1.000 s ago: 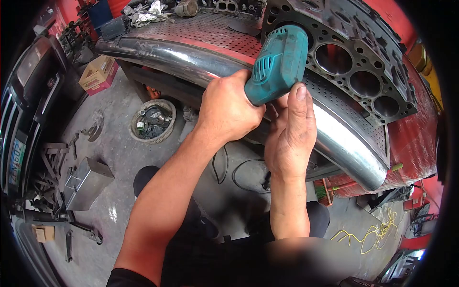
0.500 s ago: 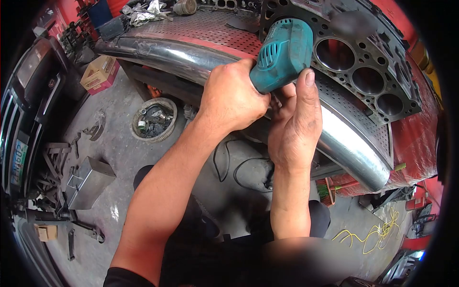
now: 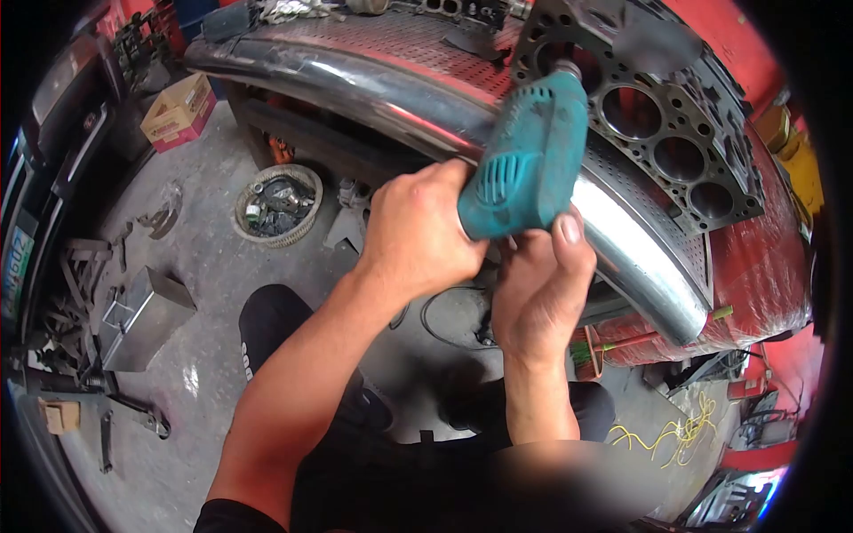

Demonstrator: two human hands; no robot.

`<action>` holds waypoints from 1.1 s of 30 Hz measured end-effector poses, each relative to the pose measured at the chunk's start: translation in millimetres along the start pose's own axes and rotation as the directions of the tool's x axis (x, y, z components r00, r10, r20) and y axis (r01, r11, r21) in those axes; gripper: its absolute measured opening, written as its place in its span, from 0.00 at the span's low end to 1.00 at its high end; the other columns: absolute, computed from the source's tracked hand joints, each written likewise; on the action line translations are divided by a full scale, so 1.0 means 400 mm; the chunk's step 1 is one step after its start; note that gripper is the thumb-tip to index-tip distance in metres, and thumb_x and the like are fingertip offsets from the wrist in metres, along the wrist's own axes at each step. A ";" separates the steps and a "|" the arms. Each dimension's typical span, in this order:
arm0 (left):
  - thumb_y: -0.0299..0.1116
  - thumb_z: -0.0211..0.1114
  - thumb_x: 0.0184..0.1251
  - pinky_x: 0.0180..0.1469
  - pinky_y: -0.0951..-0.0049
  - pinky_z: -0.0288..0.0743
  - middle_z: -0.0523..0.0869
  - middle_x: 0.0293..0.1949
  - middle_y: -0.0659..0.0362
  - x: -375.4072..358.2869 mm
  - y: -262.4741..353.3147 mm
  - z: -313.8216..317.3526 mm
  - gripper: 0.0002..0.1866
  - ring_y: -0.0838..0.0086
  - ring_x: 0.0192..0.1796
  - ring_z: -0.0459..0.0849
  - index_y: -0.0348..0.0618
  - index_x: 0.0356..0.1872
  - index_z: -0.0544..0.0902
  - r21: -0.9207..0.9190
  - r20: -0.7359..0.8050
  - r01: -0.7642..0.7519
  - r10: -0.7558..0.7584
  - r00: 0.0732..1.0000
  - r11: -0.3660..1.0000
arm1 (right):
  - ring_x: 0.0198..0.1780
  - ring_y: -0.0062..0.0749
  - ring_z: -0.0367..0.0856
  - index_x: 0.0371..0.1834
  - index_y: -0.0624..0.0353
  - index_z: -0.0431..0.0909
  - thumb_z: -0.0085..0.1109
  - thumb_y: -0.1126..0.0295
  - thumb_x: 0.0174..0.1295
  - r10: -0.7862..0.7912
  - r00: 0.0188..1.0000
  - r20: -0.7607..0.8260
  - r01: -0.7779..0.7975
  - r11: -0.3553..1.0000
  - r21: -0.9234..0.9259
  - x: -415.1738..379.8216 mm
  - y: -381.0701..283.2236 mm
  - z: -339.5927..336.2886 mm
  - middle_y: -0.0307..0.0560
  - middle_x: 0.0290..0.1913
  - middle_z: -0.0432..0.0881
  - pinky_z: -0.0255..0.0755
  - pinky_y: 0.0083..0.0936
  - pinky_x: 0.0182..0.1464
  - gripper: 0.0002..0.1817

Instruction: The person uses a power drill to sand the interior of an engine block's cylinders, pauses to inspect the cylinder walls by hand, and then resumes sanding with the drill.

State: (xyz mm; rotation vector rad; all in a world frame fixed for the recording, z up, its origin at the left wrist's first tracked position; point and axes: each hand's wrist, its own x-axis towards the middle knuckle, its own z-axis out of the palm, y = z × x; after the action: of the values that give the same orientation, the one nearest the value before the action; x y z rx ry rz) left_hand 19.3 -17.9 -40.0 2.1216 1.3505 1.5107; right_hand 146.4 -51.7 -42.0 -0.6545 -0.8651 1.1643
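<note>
A teal power drill is in front of me, its nose pointing up and away. Its metal chuck shows over the farthest cylinder bore of the engine block; whether a bit reaches into the bore I cannot make out. My left hand is wrapped round the drill's handle. Against the rear lower end of the drill rests my right hand, thumb up along its edge and fingers curled under it, partly hidden. The block's other bores lie open to the right of the drill.
The block sits on a perforated metal bench with a rounded shiny edge. On the floor stand a basket of parts, a cardboard box and a metal box. A yellow cord lies right; a vehicle front is left.
The drill has come back toward me with both hands, and its chuck now shows. The view has shifted slightly. Both hands stay on the drill.
</note>
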 end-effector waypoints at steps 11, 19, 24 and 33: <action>0.28 0.73 0.43 0.45 0.52 0.82 0.87 0.34 0.49 -0.126 0.014 -0.067 0.16 0.47 0.39 0.87 0.39 0.37 0.81 -0.099 0.007 0.004 -0.004 1.000 0.995 | 0.72 0.41 0.68 0.73 0.66 0.60 0.69 0.51 0.61 -0.010 0.998 0.059 0.012 1.000 -0.028 -0.152 -0.023 0.026 0.55 0.68 0.72 0.52 0.44 0.78 0.44; 0.28 0.75 0.40 0.44 0.55 0.81 0.87 0.34 0.51 -0.143 0.027 -0.091 0.19 0.50 0.39 0.88 0.39 0.38 0.82 -0.118 0.003 0.021 -0.021 1.000 0.993 | 0.74 0.42 0.67 0.75 0.63 0.60 0.66 0.43 0.61 0.030 0.997 0.075 -0.019 0.991 -0.135 -0.179 -0.039 0.055 0.51 0.70 0.71 0.56 0.43 0.78 0.47; 0.26 0.76 0.44 0.40 0.56 0.82 0.88 0.35 0.44 -0.104 0.021 -0.071 0.18 0.44 0.39 0.88 0.37 0.40 0.83 -0.106 0.025 0.036 -0.033 0.999 0.994 | 0.71 0.42 0.69 0.74 0.69 0.57 0.68 0.54 0.65 0.003 0.999 0.053 -0.003 1.000 -0.001 -0.132 -0.030 0.039 0.56 0.67 0.72 0.57 0.42 0.76 0.44; 0.24 0.70 0.48 0.43 0.55 0.84 0.88 0.33 0.41 0.005 0.002 0.028 0.17 0.44 0.41 0.89 0.35 0.42 0.84 -0.178 0.030 0.144 -0.140 0.990 0.974 | 0.64 0.35 0.76 0.72 0.65 0.65 0.63 0.52 0.71 -0.019 1.000 0.006 0.019 0.999 -0.036 0.005 -0.024 0.008 0.50 0.64 0.77 0.64 0.38 0.69 0.36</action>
State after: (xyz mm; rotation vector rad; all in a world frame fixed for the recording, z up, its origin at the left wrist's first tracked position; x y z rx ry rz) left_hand 29.0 -13.4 -43.3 1.8837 1.2774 1.4922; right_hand 148.8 -52.3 -32.1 -0.6719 -0.8970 1.1362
